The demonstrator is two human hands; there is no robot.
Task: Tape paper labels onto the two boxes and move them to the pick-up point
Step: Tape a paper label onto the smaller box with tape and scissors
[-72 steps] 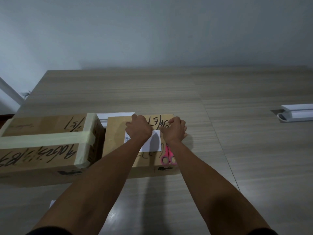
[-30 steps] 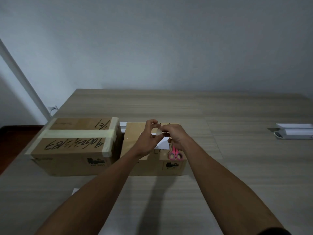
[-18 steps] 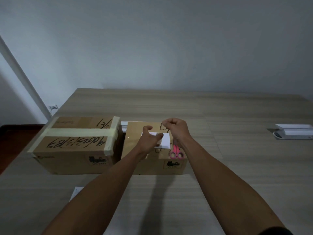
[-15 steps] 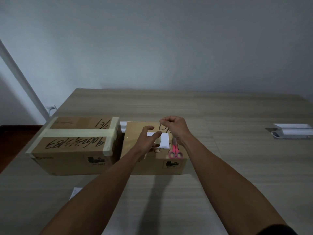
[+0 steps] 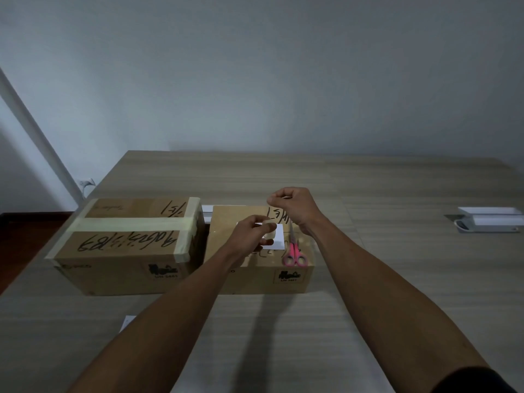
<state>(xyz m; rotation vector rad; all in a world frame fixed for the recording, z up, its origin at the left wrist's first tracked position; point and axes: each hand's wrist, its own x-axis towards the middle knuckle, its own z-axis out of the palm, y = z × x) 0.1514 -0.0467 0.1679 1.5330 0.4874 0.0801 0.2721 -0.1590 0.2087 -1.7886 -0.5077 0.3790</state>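
A: Where do things stand?

B: Mid-frame, 2 boxes sit side by side on the table (image 5: 368, 321). The smaller box (image 5: 226, 219) carries a white label (image 5: 279, 236) on its top, with pink scissors (image 5: 294, 252) lying just right of the paper. The larger box (image 5: 127, 239) to its left has no label that I can see.

A: And the hands?

B: The left hand (image 5: 251, 236) hovers over the label with fingers curled around a pale tape roll (image 5: 269, 233), as far as I can tell. The right hand (image 5: 292, 207), higher in the frame, pinches thumb to forefinger, probably on the tape's free end, though the strip itself is too faint to see.

A: How should the pull go?

B: Draw out a strip somewhat longer than 1 label edge and keep it taut so it doesn't fold onto itself. Lay it half on paper, half on cardboard, then cut. A loose sheet can slide, so pin it first.
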